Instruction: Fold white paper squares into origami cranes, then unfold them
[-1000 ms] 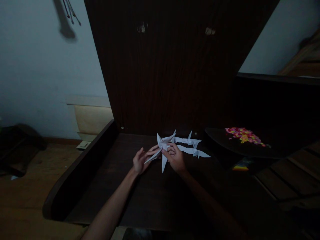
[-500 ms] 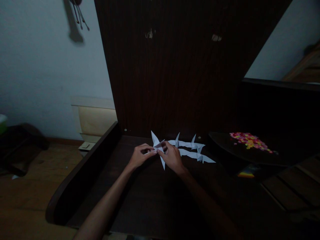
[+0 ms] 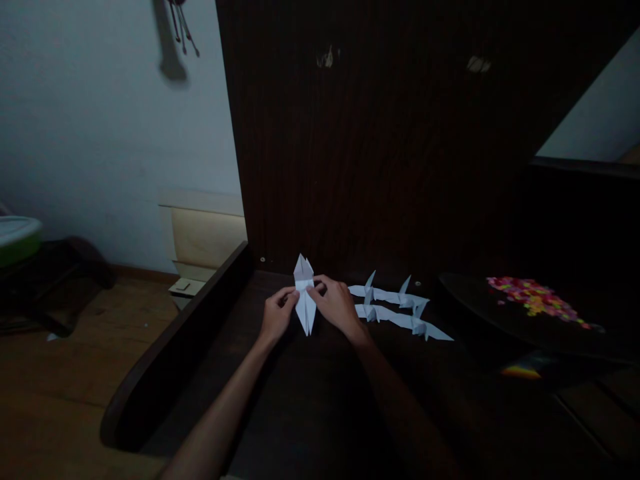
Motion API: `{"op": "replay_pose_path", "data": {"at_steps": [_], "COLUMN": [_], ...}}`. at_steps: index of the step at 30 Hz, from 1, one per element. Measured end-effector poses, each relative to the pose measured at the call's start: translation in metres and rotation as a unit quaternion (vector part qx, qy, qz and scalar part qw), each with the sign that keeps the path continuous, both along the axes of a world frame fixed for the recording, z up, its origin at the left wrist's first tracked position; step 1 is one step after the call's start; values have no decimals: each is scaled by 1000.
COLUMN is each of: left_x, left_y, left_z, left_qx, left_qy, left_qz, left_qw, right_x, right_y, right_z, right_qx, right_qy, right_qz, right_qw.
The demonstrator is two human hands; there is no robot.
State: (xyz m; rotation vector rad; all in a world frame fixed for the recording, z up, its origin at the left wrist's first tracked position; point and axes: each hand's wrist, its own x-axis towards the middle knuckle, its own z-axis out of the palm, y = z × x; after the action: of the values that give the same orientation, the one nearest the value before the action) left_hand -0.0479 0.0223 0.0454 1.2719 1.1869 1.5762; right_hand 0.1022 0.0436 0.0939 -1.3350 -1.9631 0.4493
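Between my two hands is a white folded paper (image 3: 305, 307), an origami piece with pointed ends at top and bottom. My left hand (image 3: 277, 315) pinches its left edge with thumb and fingers. On the other side, my right hand (image 3: 339, 305) grips the right edge, its thumb lying on the paper's front. To the right of that hand, several white paper cranes (image 3: 390, 310) with spread wings rest on the dark desk in two rows. The left ends of those rows pass close behind my right hand.
The dark desk (image 3: 300, 400) has a raised left side panel (image 3: 175, 353) and a tall back board (image 3: 350, 147). A dark shelf (image 3: 465, 300) at right carries a heap of small pink, red and yellow pieces (image 3: 537, 300). A green tub (image 3: 19, 241) stands at far left.
The folded paper has gone from spread points, with flaps sticking out at both ends, to a narrow upright shape. Both hands still hold it. The view has turned slightly left.
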Motion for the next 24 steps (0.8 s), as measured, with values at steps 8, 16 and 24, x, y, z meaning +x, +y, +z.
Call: {"op": "replay_pose_path", "data": {"at_steps": [8,16,24], "left_x": [7,5,-4], "left_y": [6,4,7], "left_z": [-12,-11,-9], "left_qx": [42,42,-1], "left_qy": [-66,-25,-46], "left_qz": [57,121,133], "left_qw": [995,991,990], "right_x": [-7,-11,-5], "right_y": [2,-6,3], "right_z": [0,5,-1], "right_qx": [11,45,-2], "right_qy": [62,46,110], "right_qz": [25,78,78], "right_qw": [998,995,991]}}
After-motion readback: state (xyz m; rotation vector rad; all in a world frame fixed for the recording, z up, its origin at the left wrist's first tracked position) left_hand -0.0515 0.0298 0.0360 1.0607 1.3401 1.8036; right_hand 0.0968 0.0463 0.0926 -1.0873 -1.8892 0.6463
